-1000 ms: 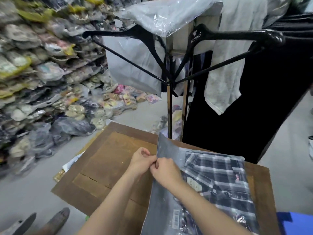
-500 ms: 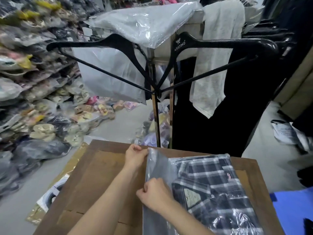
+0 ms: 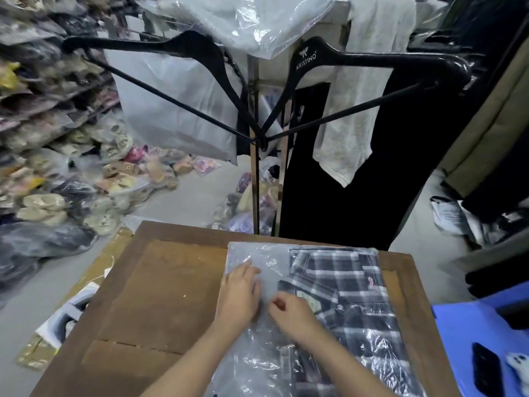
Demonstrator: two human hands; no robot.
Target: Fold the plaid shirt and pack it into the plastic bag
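Shelves of bagged goods (image 3: 48, 144) and black hangers (image 3: 177, 47) surround a worn brown wooden counter (image 3: 160, 296). On it, the folded plaid shirt (image 3: 352, 296) is sealed inside a glossy, crinkled plastic bag (image 3: 257, 259). The left hand (image 3: 239, 296) is pressed flat, fingers spread, on the grey flap; the right hand (image 3: 292, 313) is loosely curled on the plastic, its grip clamped on nothing.

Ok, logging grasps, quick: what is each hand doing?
Left hand: open, flat on the clear plastic bag.
Right hand: fingers curled on the bag; grip unclear.
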